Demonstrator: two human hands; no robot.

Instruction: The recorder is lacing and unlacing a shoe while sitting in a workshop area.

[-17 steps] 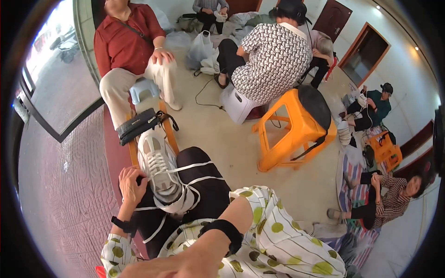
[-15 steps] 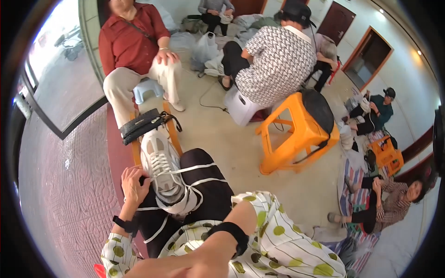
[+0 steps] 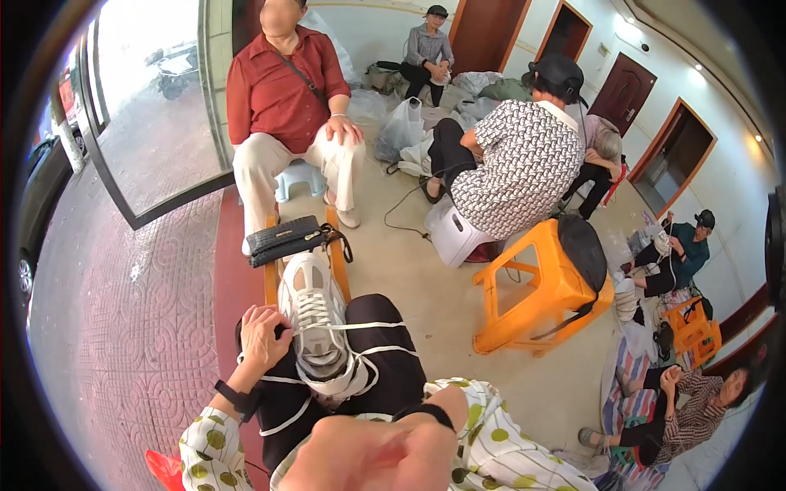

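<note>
A white and grey sneaker [image 3: 319, 327] rests on my dark-trousered lap, its toe pointing away. Long white laces [image 3: 368, 326] run from it across both thighs. Against the shoe's left side, my left hand [image 3: 266, 337] has its fingers bent and thumb drawn in, with a small dark spot by the fingertips; what they grip is too small to make out. My right hand [image 3: 372, 454] is raised close to the camera, over the lap's lower edge. It is blurred and its fingers are curled closed; whatever is inside stays hidden.
A black purse [image 3: 286, 241] lies on an orange frame beyond the shoe. An orange stool [image 3: 536, 286] with a black bag [image 3: 583, 250] stands right. A person in red [image 3: 286, 98] sits ahead; several others sit around. A glass door [image 3: 155, 123] is at left.
My right hand has risen into view near the camera from the lower edge. The left hand stays at the shoe's side. The whole view has shifted, showing more of the room ahead.
</note>
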